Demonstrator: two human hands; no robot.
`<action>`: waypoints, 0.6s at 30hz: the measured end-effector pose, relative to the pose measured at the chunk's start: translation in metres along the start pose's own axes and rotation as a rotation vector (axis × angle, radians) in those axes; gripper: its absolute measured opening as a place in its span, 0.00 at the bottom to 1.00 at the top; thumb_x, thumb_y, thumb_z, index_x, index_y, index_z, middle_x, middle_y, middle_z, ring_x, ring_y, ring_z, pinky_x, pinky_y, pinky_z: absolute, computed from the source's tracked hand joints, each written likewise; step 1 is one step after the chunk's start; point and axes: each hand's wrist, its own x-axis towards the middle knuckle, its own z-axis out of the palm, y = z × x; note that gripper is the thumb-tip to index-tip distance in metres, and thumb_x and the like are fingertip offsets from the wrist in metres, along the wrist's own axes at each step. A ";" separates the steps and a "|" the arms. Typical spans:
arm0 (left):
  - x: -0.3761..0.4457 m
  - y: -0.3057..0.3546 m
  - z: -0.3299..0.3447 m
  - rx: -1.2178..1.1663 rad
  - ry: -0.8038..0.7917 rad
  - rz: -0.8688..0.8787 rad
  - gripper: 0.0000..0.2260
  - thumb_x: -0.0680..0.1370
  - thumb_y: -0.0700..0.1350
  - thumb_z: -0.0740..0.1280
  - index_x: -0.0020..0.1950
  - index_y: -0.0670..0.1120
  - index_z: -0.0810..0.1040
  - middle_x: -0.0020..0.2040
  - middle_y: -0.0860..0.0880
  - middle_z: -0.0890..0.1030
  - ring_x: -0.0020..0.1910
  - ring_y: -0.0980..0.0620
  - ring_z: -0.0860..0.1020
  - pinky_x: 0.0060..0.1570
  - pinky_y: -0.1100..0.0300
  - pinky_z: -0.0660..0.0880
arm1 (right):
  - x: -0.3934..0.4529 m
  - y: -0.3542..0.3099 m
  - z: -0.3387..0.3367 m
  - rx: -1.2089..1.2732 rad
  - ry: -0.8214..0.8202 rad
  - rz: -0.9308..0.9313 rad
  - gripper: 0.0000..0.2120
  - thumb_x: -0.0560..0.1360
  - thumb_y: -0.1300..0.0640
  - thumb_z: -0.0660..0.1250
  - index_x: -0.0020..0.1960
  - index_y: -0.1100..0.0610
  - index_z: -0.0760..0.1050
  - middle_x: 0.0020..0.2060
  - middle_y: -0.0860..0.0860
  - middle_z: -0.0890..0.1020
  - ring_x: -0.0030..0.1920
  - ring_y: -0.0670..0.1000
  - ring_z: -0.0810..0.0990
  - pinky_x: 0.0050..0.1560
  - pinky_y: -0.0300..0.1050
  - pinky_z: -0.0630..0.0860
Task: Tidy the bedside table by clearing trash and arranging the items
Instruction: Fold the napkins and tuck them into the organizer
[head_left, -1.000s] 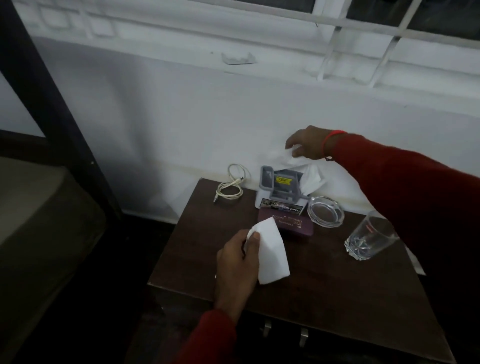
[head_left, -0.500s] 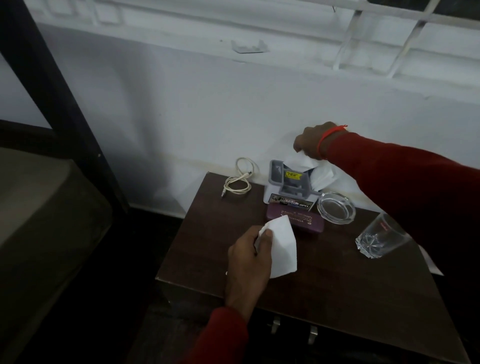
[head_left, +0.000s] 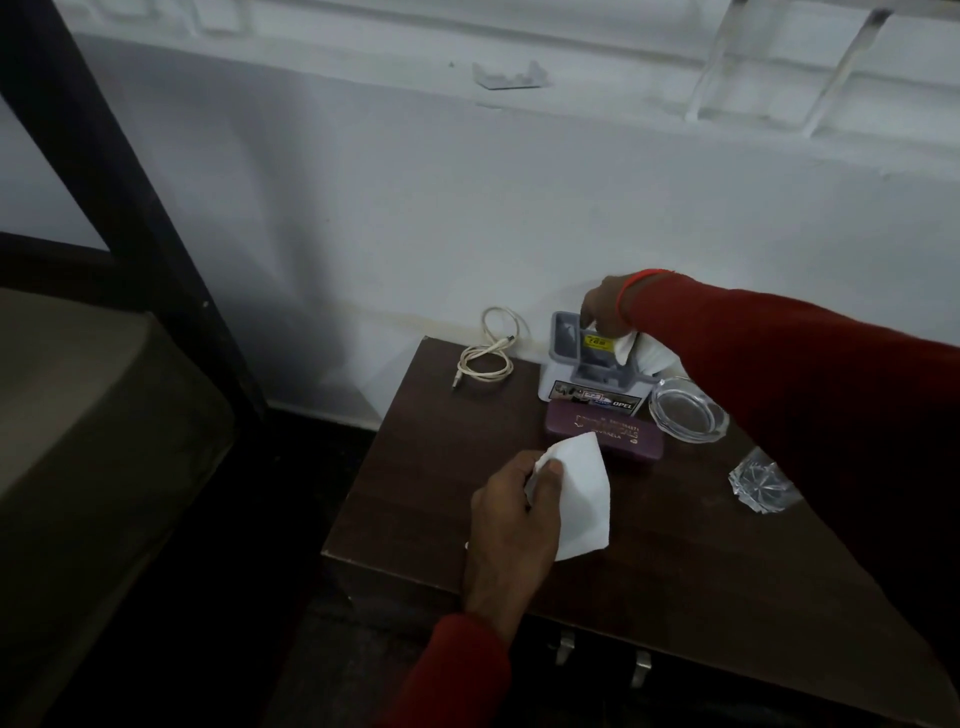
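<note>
Our left hand (head_left: 511, 512) is pinched on a white tissue (head_left: 576, 499) at table (head_left: 675, 582) centre. Our right hand (head_left: 605, 306), at 1 o'clock, is closed on crumpled paper (head_left: 626, 345) in the grey holder (head_left: 592, 371). We'd lift straight up, avoiding the ashtray (head_left: 688, 410) and glass (head_left: 761, 483).

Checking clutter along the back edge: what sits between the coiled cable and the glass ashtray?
Head view: between the coiled cable and glass ashtray stands the grey organizer, with the maroon case in front of it.

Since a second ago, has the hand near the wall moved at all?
Yes. The right hand has come down from above onto the grey plastic holder, gripping white tissue.
</note>
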 end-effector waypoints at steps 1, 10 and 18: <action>0.000 0.000 0.000 -0.001 0.001 0.003 0.07 0.83 0.53 0.62 0.54 0.55 0.79 0.45 0.56 0.81 0.46 0.60 0.79 0.39 0.67 0.75 | 0.002 -0.001 0.002 -0.011 -0.018 -0.021 0.19 0.78 0.57 0.63 0.68 0.54 0.76 0.60 0.56 0.82 0.59 0.57 0.81 0.59 0.47 0.77; 0.002 0.001 -0.001 -0.001 0.010 -0.009 0.09 0.83 0.52 0.62 0.56 0.54 0.80 0.46 0.57 0.81 0.46 0.60 0.79 0.37 0.70 0.72 | -0.035 0.011 -0.023 0.158 0.012 0.095 0.25 0.70 0.56 0.74 0.64 0.59 0.70 0.59 0.58 0.78 0.52 0.59 0.79 0.51 0.50 0.76; -0.001 0.003 0.004 0.003 -0.001 -0.014 0.09 0.83 0.52 0.62 0.57 0.53 0.81 0.46 0.58 0.81 0.47 0.61 0.79 0.42 0.63 0.77 | -0.041 0.018 0.003 0.051 0.562 0.115 0.17 0.77 0.67 0.58 0.61 0.54 0.74 0.57 0.58 0.79 0.55 0.63 0.81 0.51 0.53 0.75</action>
